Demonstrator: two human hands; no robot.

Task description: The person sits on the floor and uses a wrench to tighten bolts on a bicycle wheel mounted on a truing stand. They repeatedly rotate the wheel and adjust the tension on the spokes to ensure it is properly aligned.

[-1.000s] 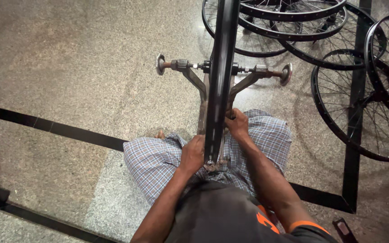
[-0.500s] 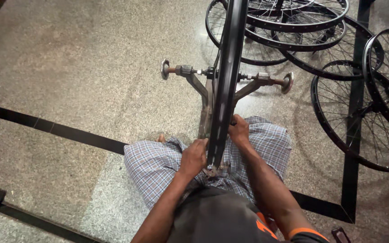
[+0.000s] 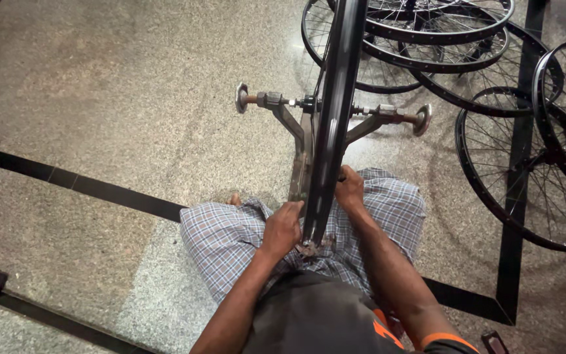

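One black spoked wheel (image 3: 332, 111) — upright, both hands (image 3: 282, 229) alongside

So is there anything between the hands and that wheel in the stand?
Nothing visible. The left hand and right hand both rest directly against the rim, one on each side, just above the lap. The stand sits further up.

Speckled grey stone floor (image 3: 99, 85); black inlaid strips (image 3: 67, 180) cross it.

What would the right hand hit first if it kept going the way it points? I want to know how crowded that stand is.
Probably the stand: the right hand points up along the wheel toward the fork arm; depth unclear.
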